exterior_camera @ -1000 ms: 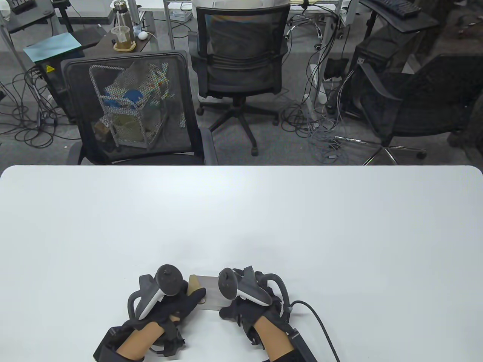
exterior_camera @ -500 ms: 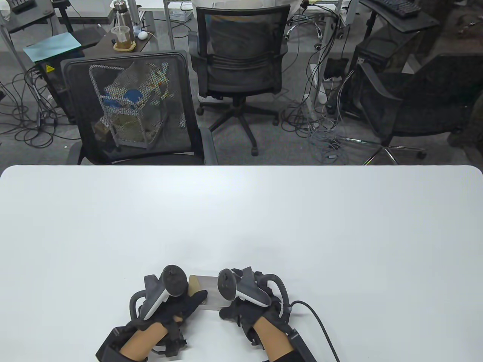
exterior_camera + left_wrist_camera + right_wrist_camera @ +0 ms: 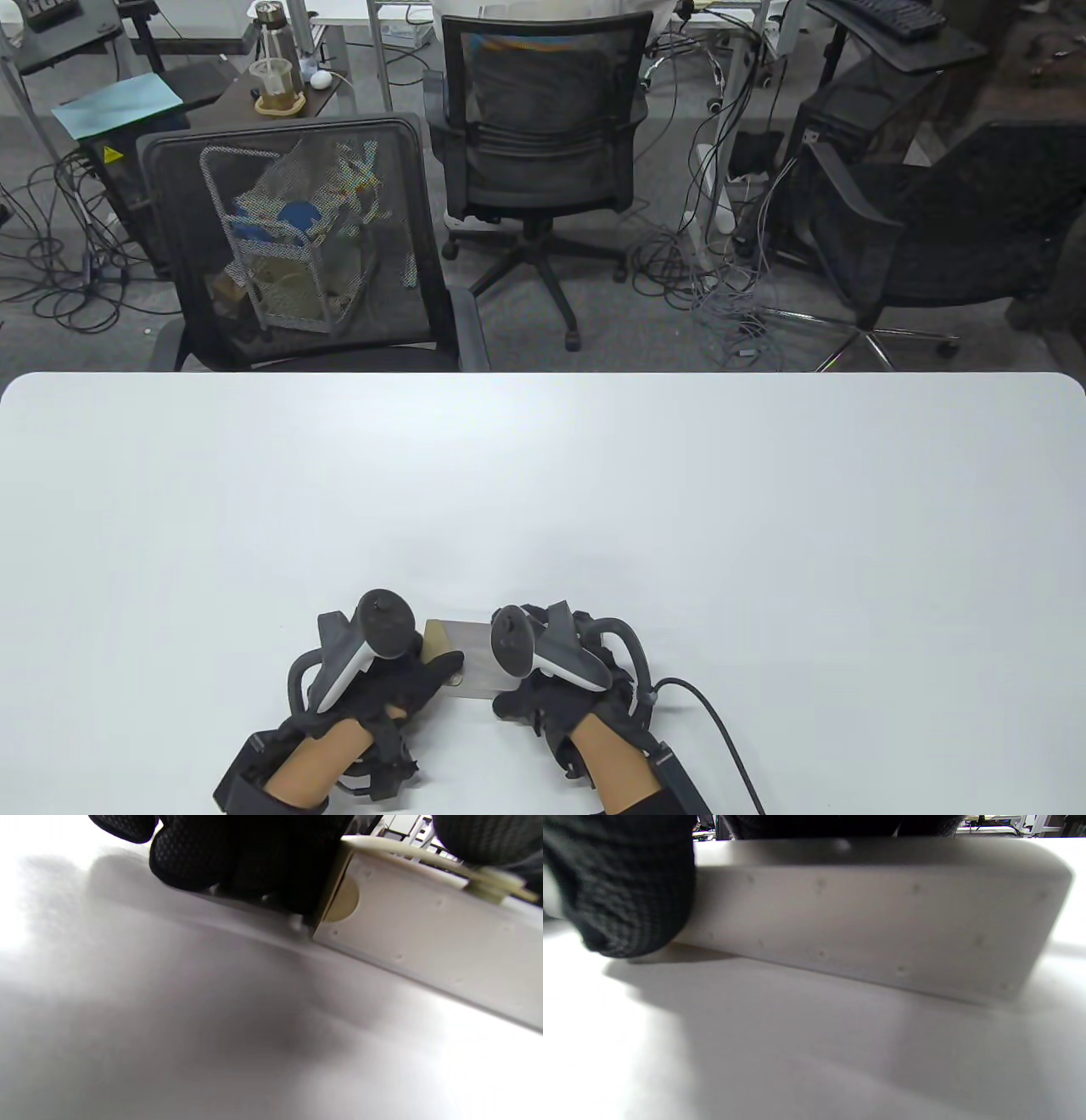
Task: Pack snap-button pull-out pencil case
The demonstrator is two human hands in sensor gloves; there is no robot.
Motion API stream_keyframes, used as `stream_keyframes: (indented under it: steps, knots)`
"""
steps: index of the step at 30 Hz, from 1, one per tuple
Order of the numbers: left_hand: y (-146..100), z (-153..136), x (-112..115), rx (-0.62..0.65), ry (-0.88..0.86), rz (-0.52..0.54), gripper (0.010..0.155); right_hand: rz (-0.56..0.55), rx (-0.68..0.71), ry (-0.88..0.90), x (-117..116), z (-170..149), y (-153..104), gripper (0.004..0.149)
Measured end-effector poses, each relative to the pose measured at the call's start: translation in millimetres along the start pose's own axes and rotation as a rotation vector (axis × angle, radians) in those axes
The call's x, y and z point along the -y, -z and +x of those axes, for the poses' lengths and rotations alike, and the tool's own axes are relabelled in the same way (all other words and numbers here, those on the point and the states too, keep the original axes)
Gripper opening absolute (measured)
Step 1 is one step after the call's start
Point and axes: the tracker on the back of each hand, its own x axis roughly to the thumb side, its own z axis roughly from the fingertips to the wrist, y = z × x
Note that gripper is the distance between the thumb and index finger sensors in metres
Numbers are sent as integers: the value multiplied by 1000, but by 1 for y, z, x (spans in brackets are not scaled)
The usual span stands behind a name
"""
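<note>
A pale grey pencil case (image 3: pixel 469 655) with a tan inner end (image 3: pixel 437 637) lies flat on the white table (image 3: pixel 543 492), near its front edge. My left hand (image 3: pixel 434 668) grips the case's left end. In the left wrist view its gloved fingers (image 3: pixel 203 853) press against the tan end, and a cream strap with a snap (image 3: pixel 488 882) lies over the case (image 3: pixel 424 933). My right hand (image 3: pixel 511 689) holds the right part of the case. In the right wrist view its thumb (image 3: pixel 623 887) presses on the near side of the case (image 3: pixel 865 921), with fingers over the top.
A black cable (image 3: pixel 721 730) runs from my right wrist to the table's front edge. Two office chairs (image 3: pixel 297 246) stand behind the far edge of the table.
My left hand shifted slightly right along the case's end, then back left. The case and my right hand have stayed in place.
</note>
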Motion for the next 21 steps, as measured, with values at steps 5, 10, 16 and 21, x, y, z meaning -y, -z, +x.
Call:
stream_keyframes:
  steps: [5,10,16,21]
  knots:
    - [1,-5,-27,-12,38,79,74,1,1,7,0,-1,0,92]
    - [-7,-16,-63,-63,149,327,76,-2,3,8,-1,-2,0,92]
    - [-18,-37,-70,-84,295,596,85,-2,6,6,-1,-2,-1,92]
    - [-18,-53,-65,-50,230,596,94,-1,4,-2,-1,-2,-1,92]
